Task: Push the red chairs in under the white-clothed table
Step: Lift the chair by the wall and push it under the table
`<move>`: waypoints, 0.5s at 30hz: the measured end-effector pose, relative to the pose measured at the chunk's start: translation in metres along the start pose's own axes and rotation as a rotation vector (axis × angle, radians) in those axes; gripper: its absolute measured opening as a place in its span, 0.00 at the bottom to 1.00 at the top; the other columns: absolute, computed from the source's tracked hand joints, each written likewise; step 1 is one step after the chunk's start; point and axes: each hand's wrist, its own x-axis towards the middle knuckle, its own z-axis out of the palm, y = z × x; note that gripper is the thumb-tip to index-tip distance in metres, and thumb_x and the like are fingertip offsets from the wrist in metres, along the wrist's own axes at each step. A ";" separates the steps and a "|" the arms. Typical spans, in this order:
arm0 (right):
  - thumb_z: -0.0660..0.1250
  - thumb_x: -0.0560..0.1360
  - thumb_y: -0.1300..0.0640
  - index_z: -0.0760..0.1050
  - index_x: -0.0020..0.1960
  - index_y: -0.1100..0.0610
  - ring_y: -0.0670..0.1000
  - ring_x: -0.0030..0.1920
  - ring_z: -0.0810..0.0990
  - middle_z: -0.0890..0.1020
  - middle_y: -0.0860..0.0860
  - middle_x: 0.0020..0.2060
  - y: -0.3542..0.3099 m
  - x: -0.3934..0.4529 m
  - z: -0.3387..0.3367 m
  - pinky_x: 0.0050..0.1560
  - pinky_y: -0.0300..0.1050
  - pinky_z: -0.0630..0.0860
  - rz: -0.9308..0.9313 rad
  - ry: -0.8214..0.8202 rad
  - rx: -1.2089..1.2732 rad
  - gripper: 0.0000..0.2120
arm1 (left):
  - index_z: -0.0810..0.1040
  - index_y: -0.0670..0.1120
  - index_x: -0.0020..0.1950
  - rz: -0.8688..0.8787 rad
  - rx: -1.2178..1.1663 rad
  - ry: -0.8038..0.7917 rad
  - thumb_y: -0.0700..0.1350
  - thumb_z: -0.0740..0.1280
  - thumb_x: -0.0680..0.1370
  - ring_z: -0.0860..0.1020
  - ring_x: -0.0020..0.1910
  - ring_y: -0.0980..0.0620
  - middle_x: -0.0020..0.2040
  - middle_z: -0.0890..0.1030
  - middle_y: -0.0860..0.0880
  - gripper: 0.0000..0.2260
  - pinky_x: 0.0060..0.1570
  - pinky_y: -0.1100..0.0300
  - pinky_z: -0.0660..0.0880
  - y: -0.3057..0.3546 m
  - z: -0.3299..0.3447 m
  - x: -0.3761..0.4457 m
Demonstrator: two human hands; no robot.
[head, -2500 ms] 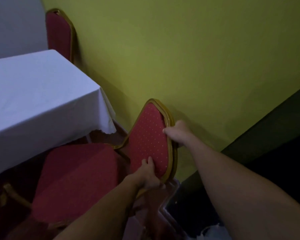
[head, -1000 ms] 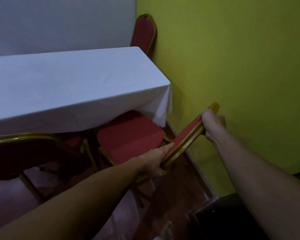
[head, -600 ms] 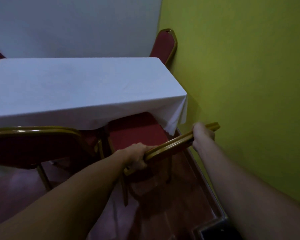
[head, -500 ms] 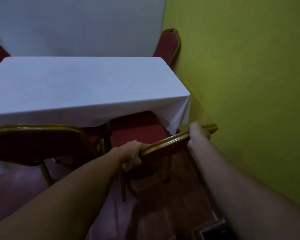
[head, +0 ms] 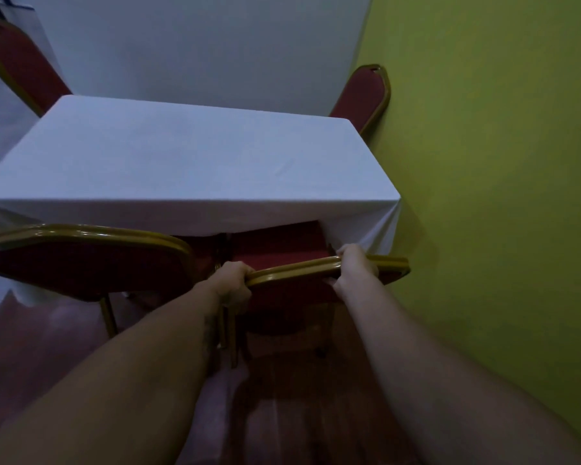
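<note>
A red chair with a gold frame (head: pixel 299 268) stands at the near right corner of the white-clothed table (head: pixel 188 162), its backrest top facing me. My left hand (head: pixel 233 283) grips the left end of that backrest rim, and my right hand (head: pixel 356 268) grips it near the right end. Part of its seat (head: pixel 279 243) lies under the hanging cloth. A second red chair (head: pixel 84 260) stands to its left along the same table edge, backrest toward me.
A yellow-green wall (head: pixel 500 196) runs close along the right side of the table and chair. Another red chair (head: pixel 364 95) stands at the far right corner, and one more red chair (head: pixel 21 68) at the far left. The floor (head: pixel 282 414) is dark reddish wood.
The chair has turned from angled to square with the table edge and slid in, so more of its seat is under the cloth. Both hands stayed on the backrest.
</note>
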 end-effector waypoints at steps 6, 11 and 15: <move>0.69 0.75 0.62 0.72 0.43 0.61 0.54 0.41 0.76 0.76 0.56 0.43 -0.002 0.012 0.015 0.55 0.62 0.83 0.002 -0.066 -0.024 0.06 | 0.83 0.50 0.56 -0.045 -0.079 0.078 0.36 0.72 0.71 0.82 0.49 0.45 0.51 0.82 0.46 0.15 0.49 0.50 0.84 -0.009 -0.008 0.014; 0.71 0.76 0.55 0.72 0.58 0.61 0.63 0.58 0.79 0.77 0.60 0.57 -0.011 0.015 0.025 0.55 0.65 0.81 0.048 -0.128 -0.099 0.15 | 0.83 0.48 0.60 -0.055 -0.125 0.116 0.36 0.72 0.71 0.82 0.52 0.42 0.54 0.82 0.43 0.18 0.53 0.49 0.83 -0.012 -0.015 0.028; 0.69 0.78 0.53 0.69 0.60 0.59 0.67 0.60 0.79 0.76 0.61 0.59 -0.013 0.021 0.030 0.63 0.70 0.77 0.068 -0.132 -0.109 0.17 | 0.82 0.49 0.61 -0.064 -0.142 0.110 0.37 0.73 0.71 0.82 0.53 0.42 0.55 0.82 0.44 0.19 0.54 0.49 0.83 -0.013 -0.019 0.036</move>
